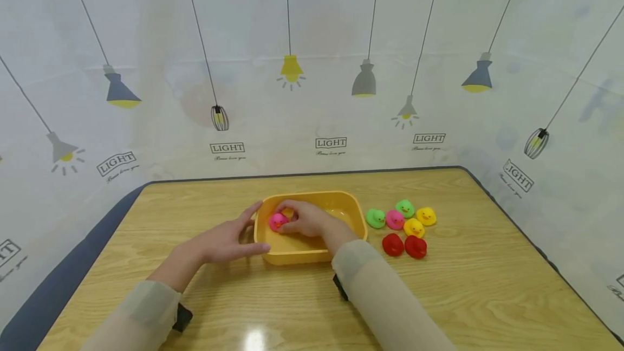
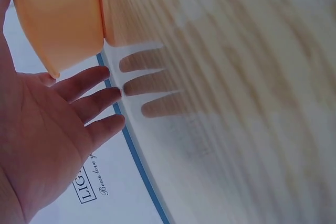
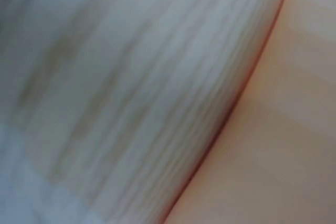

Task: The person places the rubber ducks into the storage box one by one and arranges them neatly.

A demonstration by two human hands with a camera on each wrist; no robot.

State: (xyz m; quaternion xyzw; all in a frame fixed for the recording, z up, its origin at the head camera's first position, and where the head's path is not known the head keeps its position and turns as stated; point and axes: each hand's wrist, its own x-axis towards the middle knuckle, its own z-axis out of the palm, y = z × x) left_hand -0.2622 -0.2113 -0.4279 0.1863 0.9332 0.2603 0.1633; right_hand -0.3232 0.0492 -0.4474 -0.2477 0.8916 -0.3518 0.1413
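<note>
A yellow-orange plastic tub [image 1: 341, 197] stands on the wooden table. Inside it, near the left end, is a pink rubber duck [image 1: 277, 222], pinched between the thumb and fingers of my right hand [image 1: 308, 220]. My left hand [image 1: 229, 240] is spread at the tub's left end, thumb along the near rim and fingers toward the far left corner. The left wrist view shows that hand [image 2: 58, 114] with extended fingers beside the tub wall [image 2: 63, 19]. Only the tub's outer wall [image 3: 273, 145] and table show in the right wrist view; the right hand is out of sight there.
Right of the tub lie two green ducks [image 1: 375, 218], a pink duck [image 1: 395, 220], two yellow ducks [image 1: 414, 228] and two red ducks [image 1: 416, 247]. A white curtain [image 1: 322, 107] printed with lamps surrounds the wooden table [image 1: 273, 307] at the back and sides.
</note>
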